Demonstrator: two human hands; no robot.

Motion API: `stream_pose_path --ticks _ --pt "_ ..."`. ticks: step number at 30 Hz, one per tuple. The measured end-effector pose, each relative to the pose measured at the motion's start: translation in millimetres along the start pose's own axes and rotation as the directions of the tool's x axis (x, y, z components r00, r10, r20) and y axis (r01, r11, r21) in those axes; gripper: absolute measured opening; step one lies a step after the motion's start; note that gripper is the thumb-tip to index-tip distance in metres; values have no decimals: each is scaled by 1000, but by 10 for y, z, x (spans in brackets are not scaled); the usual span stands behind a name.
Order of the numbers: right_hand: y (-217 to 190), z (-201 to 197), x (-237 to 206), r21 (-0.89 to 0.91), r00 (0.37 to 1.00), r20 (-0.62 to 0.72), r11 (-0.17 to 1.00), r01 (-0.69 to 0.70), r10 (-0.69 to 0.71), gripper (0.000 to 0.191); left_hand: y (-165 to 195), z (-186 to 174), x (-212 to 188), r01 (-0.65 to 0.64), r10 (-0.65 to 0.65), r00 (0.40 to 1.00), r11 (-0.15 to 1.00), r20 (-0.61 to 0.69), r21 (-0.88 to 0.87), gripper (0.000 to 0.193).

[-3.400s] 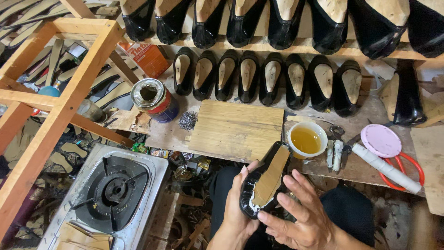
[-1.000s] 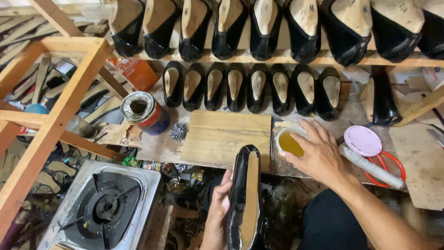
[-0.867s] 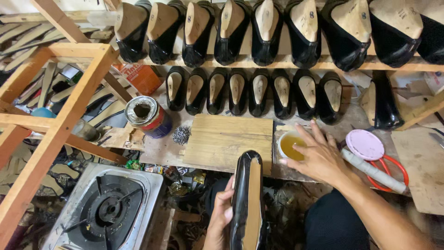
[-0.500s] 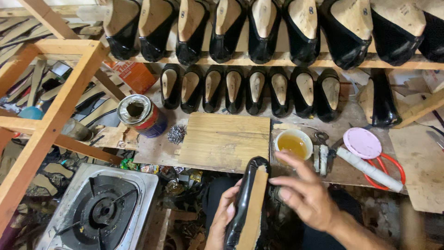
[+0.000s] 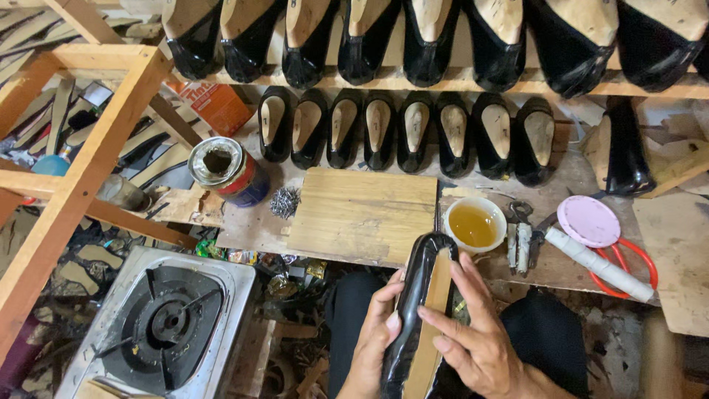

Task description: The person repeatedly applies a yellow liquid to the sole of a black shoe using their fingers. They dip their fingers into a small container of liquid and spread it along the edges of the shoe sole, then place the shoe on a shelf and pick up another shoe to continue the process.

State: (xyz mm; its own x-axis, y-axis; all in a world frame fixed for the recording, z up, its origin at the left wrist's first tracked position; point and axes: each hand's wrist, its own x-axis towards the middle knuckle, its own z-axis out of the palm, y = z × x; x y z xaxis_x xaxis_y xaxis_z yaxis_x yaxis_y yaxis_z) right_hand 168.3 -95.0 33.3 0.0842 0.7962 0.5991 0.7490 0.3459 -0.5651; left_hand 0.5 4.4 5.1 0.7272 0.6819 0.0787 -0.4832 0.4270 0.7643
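Hands working a black shoe upper over its sole board

The black shoe (image 5: 417, 310), at six o'clock, is being gripped by the left hand (image 5: 377, 343) while the right hand's (image 5: 476, 336) open fingers are pressing its tan insole; sole unattached yet, glue cup (image 5: 473, 224) sitting at one o'clock.

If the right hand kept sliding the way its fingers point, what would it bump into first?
The right hand points up-left across the shoe it already touches; beyond that, probably the left hand's fingers, though depth is unclear.
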Motion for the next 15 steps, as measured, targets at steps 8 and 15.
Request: stream_pose_path --ticks 8,15 --pt "-178 181 -238 -140 996 -61 988 61 -70 32 83 136 71 -19 26 990 998 -136 52 53" --pt "-195 263 -299 -317 976 -46 930 187 -211 33 50 98 69 -41 73 978 986 -196 164 50"
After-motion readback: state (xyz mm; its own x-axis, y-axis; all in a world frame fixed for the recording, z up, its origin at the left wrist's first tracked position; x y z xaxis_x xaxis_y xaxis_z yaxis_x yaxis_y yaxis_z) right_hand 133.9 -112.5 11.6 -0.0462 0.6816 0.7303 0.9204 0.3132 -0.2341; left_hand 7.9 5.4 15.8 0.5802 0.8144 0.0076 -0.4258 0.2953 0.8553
